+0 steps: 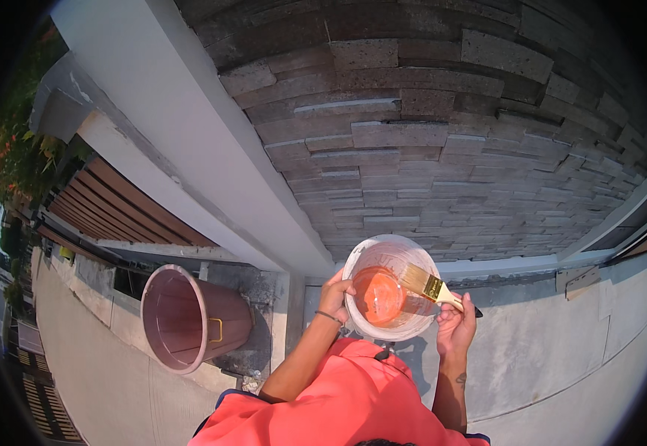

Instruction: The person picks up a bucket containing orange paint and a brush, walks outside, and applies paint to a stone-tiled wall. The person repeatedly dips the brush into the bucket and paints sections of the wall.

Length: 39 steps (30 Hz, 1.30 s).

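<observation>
My left hand [334, 296] grips the rim of a whitish plastic bucket [393, 245] on its left side. Orange-looking liquid [378, 295] lies at the bottom of the bucket, and pale smears coat its inner wall. In my right hand [457, 323] is a flat paintbrush [440, 291] with a cream handle, a gold-coloured ferrule and light bristles. The bristles point up and left over the bucket's opening. Part of the brush handle is hidden by the fingers.
A wall of stacked grey stone cladding [401, 167] rises in front, with a smooth pale pillar [229, 134] at its left. A large brownish-pink plastic bin [229, 318] with a yellow handle stands to the left. Concrete paving [541, 345] extends at the right.
</observation>
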{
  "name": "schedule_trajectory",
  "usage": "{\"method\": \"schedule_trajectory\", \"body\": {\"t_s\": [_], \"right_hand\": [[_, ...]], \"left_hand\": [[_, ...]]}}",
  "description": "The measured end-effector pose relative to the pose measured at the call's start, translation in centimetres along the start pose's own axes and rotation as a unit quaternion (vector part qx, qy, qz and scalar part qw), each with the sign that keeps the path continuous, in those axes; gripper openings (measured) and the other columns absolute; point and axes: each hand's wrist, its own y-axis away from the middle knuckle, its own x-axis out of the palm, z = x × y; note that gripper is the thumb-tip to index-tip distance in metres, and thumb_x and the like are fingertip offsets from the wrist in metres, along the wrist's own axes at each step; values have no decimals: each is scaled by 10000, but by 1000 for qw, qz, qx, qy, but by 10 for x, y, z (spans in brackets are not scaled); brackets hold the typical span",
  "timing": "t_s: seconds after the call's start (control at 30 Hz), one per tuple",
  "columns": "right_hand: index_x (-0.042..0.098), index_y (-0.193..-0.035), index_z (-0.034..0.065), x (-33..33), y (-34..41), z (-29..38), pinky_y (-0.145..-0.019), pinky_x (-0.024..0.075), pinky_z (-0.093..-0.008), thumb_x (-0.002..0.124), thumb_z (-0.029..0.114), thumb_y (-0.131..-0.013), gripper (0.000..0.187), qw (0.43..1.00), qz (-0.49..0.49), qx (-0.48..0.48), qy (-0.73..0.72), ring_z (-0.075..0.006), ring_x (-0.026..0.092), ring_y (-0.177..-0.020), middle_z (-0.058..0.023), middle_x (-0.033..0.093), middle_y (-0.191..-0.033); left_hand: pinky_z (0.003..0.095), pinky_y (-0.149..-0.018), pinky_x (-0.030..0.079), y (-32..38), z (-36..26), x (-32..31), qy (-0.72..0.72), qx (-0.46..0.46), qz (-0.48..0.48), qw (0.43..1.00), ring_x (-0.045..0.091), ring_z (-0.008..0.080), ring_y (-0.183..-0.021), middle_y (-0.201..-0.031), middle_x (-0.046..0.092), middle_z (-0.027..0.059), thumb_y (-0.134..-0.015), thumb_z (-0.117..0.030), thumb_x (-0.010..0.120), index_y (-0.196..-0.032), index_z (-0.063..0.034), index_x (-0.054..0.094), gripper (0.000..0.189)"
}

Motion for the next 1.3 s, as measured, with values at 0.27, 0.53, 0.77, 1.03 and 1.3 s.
{"method": "schedule_trajectory", "body": {"t_s": [0.27,0.53,0.77,1.03,1.3], "right_hand": [[613,-1037,-17,179,-31,-3,-571,549,-286,647,198,-937,240,979,193,-70,11,-163,654,-603,-144,694,-787],[704,-1120,-22,429,-33,-5,-587,557,-278,704,98,-902,249,590,290,-700,279,-185,724,-718,-151,733,-893],[711,-1046,-35,458,-31,-11,-556,538,-273,746,48,-836,229,517,199,-790,263,-193,696,-665,-143,731,-855],[725,-985,-27,470,-30,-11,-564,525,-267,757,34,-808,190,508,252,-786,247,-190,685,-653,-135,736,-846],[732,-840,-14,360,22,4,-530,474,-224,719,105,-818,121,780,113,-431,439,-67,629,-582,-58,711,-695]], "left_hand": [[297,-816,538,-9,-44,-47,64,52,-20,996,653,208,-951,-1139,667,133,-684,125,444,-1355,52,555,684],[308,-820,544,-28,-100,-76,68,-2,32,997,658,211,-965,-1170,661,140,-680,144,434,-1365,53,540,699],[283,-751,539,-55,-130,-106,29,-46,67,996,637,173,-856,-1029,668,95,-694,140,447,-1264,55,592,594],[282,-660,519,-78,-133,-107,-7,-67,60,996,613,163,-726,-876,653,70,-673,121,506,-1092,52,646,447],[349,-867,565,-82,-149,-84,19,-71,106,992,666,244,-950,-1091,675,157,-652,111,456,-1262,75,594,626]]}}
